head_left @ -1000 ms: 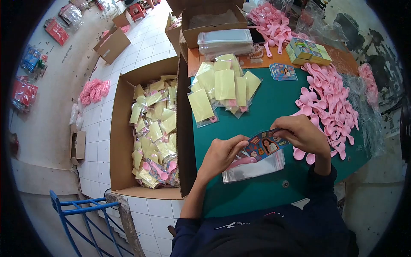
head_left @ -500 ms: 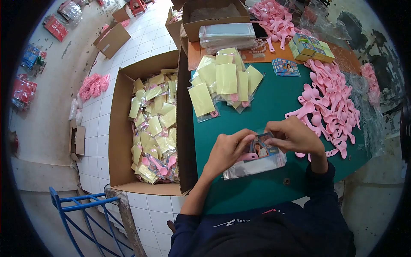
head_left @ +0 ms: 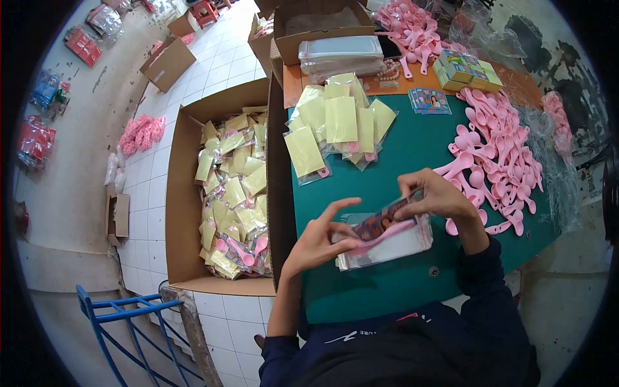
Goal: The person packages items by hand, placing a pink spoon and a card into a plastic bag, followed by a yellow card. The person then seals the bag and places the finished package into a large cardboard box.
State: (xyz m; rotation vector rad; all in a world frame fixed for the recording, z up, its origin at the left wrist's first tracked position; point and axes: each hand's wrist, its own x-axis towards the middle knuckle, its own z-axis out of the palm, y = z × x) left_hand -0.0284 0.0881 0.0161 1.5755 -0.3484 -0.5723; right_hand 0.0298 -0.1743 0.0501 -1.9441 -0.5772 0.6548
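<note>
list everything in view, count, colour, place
table: one, green, right
large carton: one, brown, left of table
packets: many, yellow, carton and table's left
spoons: many, pink, table's right
small cards: several, mostly blue, far side
bag stacks: two, clear, near and far
metal frame: one, blue, lower left
printed card: one, multicoloured, held
held spoon: one, pink, beside card
left hand: one, bare, fingers at spoon
right hand: one, bare, fingers on card

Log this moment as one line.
left hand: at pink spoon; right hand: pinching printed card; beneath: clear bag stack; right side: heaped spoons
</note>
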